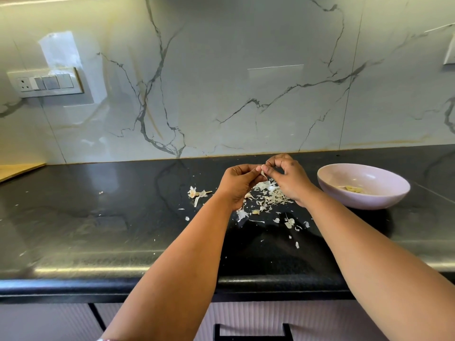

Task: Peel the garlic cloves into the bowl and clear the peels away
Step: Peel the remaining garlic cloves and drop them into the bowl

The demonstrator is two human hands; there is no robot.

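Both hands, left [237, 182] and right [285, 177], pinch one garlic clove [263, 173], its tip hanging downward.

Above the black counter [103, 217], the left hand [237, 183] and right hand [286, 179] meet, both pinching a garlic clove [263, 174]. Loose peels [268, 195] lie scattered beneath them, mid-counter. A pale bowl [384, 193] holding peeled cloves [352, 189] sits toward the right edge.
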